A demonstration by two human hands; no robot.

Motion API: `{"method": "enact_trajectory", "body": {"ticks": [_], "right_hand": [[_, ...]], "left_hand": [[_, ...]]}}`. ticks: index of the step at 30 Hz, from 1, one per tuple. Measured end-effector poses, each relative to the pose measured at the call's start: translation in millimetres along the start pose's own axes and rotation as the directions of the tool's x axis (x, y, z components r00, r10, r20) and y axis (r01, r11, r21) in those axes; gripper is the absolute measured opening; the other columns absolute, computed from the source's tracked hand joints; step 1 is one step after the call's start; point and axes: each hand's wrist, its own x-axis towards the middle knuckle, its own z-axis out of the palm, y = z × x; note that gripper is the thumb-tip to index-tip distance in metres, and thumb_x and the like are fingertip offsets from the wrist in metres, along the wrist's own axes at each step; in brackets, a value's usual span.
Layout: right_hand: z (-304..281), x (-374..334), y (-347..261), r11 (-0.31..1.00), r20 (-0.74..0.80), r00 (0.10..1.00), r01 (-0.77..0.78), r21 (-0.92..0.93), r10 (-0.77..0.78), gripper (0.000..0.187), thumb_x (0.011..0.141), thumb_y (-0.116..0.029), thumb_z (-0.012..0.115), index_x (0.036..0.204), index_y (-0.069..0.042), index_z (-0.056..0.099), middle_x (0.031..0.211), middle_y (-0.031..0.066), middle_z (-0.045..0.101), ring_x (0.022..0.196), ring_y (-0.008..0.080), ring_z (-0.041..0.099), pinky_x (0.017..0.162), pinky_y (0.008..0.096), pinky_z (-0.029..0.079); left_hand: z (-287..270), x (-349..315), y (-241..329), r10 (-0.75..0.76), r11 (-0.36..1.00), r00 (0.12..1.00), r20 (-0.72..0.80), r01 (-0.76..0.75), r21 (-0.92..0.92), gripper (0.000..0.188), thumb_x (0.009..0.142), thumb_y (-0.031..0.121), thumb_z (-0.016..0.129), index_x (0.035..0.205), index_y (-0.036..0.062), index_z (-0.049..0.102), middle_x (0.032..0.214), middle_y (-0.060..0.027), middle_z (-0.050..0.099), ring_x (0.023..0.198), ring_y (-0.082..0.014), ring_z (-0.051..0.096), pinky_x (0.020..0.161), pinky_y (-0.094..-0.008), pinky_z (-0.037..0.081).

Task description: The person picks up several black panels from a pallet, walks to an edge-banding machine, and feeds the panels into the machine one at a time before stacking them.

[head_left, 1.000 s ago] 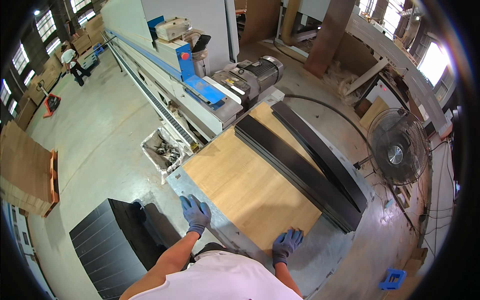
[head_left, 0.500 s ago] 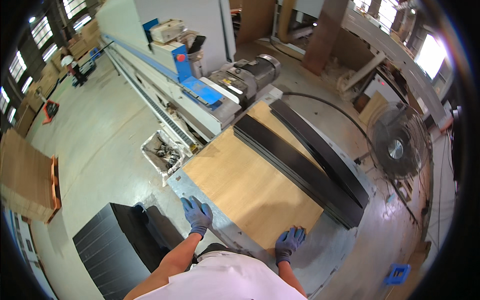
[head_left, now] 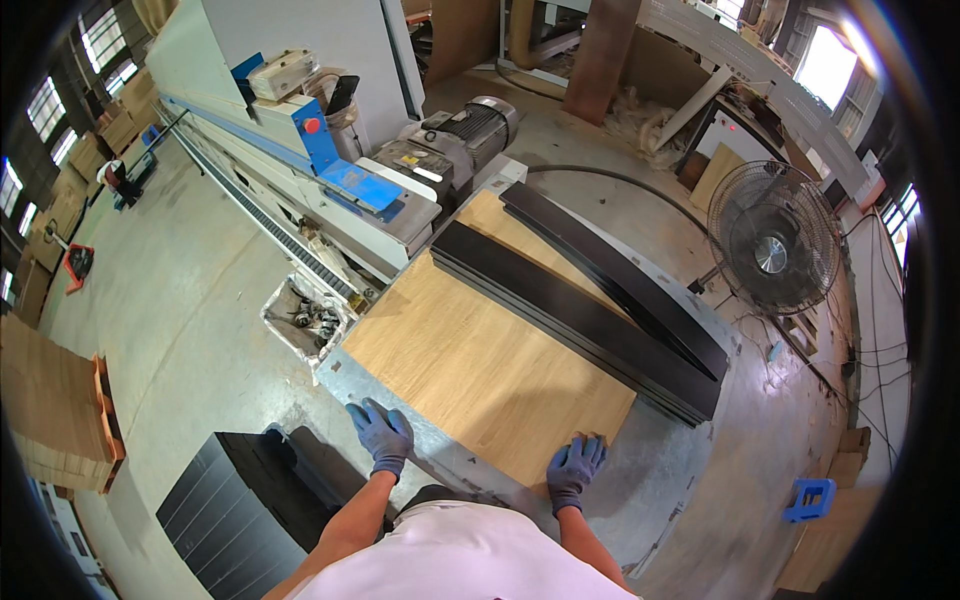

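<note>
In a blue-grey work glove, my left hand (head_left: 382,436) lies with its fingers stretched out on the near left edge of the grey metal table (head_left: 645,485), beside a light wood-grain board (head_left: 480,365). My gloved right hand (head_left: 575,470) rests on the near right corner of that board, fingers out flat. Neither hand grips anything. Across the board's far side lies a stack of long dark panels (head_left: 570,322). Farther back, more dark strips (head_left: 625,285) lie at a slight angle, with wood grain showing between the two groups.
Left of me stands a stack of dark panels (head_left: 225,510) on the floor. A lined bin (head_left: 303,318) with scraps sits at the table's left corner. Beyond are a long machine with a blue plate (head_left: 360,185) and a motor (head_left: 470,130). A floor fan (head_left: 772,235) stands right.
The whole view has tilted and shifted slightly. My hands keep almost the same places, the left on the table edge and the right on the board's corner.
</note>
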Motion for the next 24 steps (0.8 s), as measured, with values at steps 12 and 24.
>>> {"method": "enact_trajectory", "body": {"ticks": [12,24], "right_hand": [[-4.4,0.3,-3.7,0.999,0.026,0.999,-0.034,0.020,0.034,0.033,0.079,-0.015,0.058,0.108,-0.002,0.066,0.126,0.0245,0.054,0.126,0.0440,0.045,0.111,0.0562,0.031],[-41.5,65.7,28.4,0.937,0.137,0.990,-0.062,0.345,0.015,0.033,0.081,-0.014,0.067,0.112,-0.003,0.064,0.107,0.0179,0.066,0.105,0.0357,0.063,0.092,0.0426,0.050]], "left_hand": [[-1.9,1.4,-1.6,0.007,1.000,0.999,0.039,-0.007,-0.001,0.069,0.090,0.033,0.053,0.142,-0.0098,0.036,0.146,-0.0462,0.021,0.138,-0.0564,0.025,0.113,-0.0532,0.028],[-5.2,9.3,-15.0,-0.019,0.999,0.985,0.169,0.010,0.053,0.068,0.095,0.036,0.054,0.144,-0.0080,0.035,0.149,-0.0430,0.018,0.138,-0.0539,0.029,0.112,-0.0488,0.033]]}}
